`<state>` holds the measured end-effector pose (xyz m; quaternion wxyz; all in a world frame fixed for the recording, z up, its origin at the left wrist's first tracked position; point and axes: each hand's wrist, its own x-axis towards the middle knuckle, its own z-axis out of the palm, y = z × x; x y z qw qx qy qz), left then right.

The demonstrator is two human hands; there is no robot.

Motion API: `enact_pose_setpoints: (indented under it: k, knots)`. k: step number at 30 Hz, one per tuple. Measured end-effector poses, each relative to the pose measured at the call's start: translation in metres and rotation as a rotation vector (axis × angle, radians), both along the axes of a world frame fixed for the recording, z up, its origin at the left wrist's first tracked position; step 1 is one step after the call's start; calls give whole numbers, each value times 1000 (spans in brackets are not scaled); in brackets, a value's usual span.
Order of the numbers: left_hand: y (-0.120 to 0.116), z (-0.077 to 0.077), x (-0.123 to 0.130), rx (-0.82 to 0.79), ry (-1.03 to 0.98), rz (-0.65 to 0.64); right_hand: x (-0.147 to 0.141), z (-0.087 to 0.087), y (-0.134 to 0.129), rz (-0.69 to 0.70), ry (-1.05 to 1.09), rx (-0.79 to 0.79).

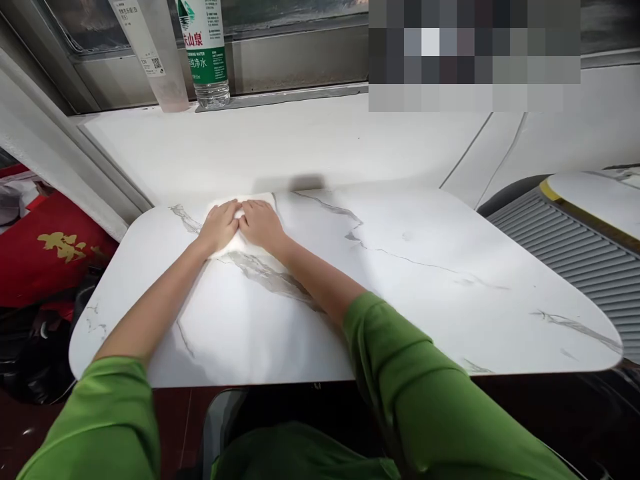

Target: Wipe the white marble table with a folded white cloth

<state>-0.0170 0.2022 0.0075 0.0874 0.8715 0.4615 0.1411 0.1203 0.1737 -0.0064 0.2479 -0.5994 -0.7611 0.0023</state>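
Observation:
Toward the far left of the white marbled table point(425, 287), a white cloth or tissue point(220, 252) lies under both of my hands. My left hand point(220, 228) presses on its left part, fingers together and curled down onto it. Right beside it, my right hand point(261, 222) bears on the upper right part with its fingers close together. The two hands nearly meet at the thumbs. What lies beneath the palms is hidden, and the cloth barely stands out from the tabletop.
On the window ledge behind stand a clear plastic bottle with a green label point(207, 60) and a tall translucent cup point(157, 67). A red bag point(55, 247) is left of the table. Another table point(600, 193) and a grey ribbed surface point(555, 247) are at the right.

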Motion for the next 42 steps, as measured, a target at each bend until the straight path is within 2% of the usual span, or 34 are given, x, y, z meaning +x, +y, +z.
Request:
enact_pose_setpoints:
  k: [2,5,9,12,15,18,23,26,29,31,33,36,39,42]
  knots:
    - [22,2,7,-9,-9,3,3,2,16,-59,27,-7]
    - [37,2,12,-7,-10,8,5,3,27,-93,40,-15]
    - [36,0,12,4,30,3,9,0,30,-48,17,-23]
    - [24,-1,10,5,69,32,12,-2,26,12,27,-11]
    - [0,1,5,8,100,33,11,-4,9,58,18,-6]
    - [-35,1,-12,5,120,2,0,-4,-24,97,-27,-15]
    - [-106,-4,-66,44,114,-30,-42,-2,-99,165,-96,38]
    - [-149,-4,-103,69,114,-12,-72,1,-135,233,-93,68]
    - [-181,-3,-131,92,106,48,-96,5,-155,327,-77,68]
    - [-191,-2,-144,92,101,77,-106,7,-159,366,-77,74]
    - [-191,0,-150,73,98,91,-112,8,-157,376,-77,86]
    - [-175,3,-152,32,91,90,-116,7,-143,361,-72,84]
    - [-140,5,-149,23,71,66,-116,6,-116,309,-80,58]
    - [-91,6,-140,32,41,26,-113,6,-77,238,-86,32]
